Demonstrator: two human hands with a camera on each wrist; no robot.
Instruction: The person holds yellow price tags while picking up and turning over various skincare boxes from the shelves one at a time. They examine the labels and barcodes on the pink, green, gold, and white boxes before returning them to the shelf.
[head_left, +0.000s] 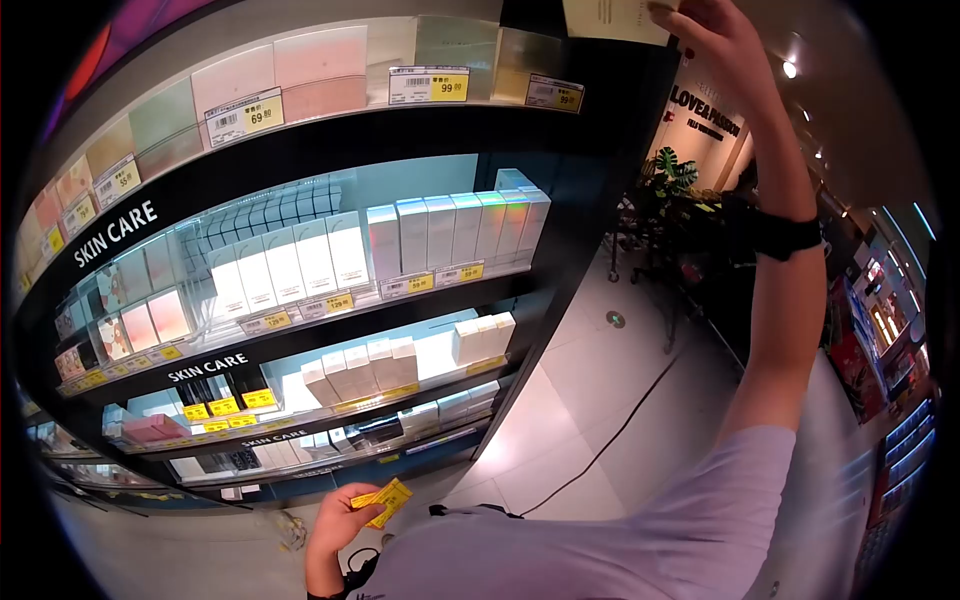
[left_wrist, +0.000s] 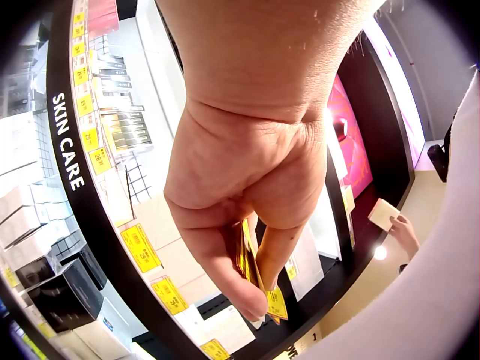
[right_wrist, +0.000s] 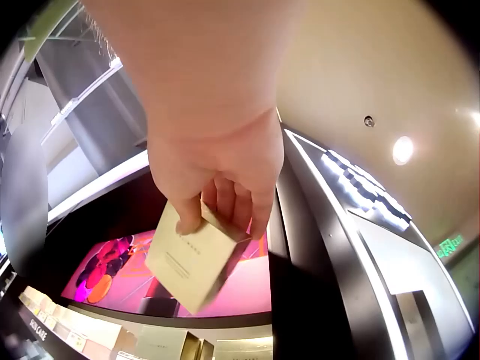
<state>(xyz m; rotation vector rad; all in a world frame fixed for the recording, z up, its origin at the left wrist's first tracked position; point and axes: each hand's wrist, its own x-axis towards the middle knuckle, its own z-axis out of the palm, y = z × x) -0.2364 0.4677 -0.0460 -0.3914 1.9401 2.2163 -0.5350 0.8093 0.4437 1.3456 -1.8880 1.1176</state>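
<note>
High at the right end of the shelf, my right hand point(head_left: 725, 45) grips a pale cream box point(head_left: 612, 20) by its edge. The right wrist view shows the thumb on the front face of the box point(right_wrist: 184, 259) and the fingers curled round its far side, with the box tilted above the top row. Low by my body, my left hand point(head_left: 338, 520) pinches a small stack of yellow price tags point(head_left: 388, 503). In the left wrist view the tags point(left_wrist: 277, 306) stick out between thumb and fingers.
The black shelf unit point(head_left: 300, 135) holds rows of skin care boxes point(head_left: 445, 232) with price labels point(head_left: 430, 85) along the edges. A black cable point(head_left: 610, 435) runs over the tiled floor. Plants point(head_left: 675, 170) and lit displays point(head_left: 890, 320) stand to the right.
</note>
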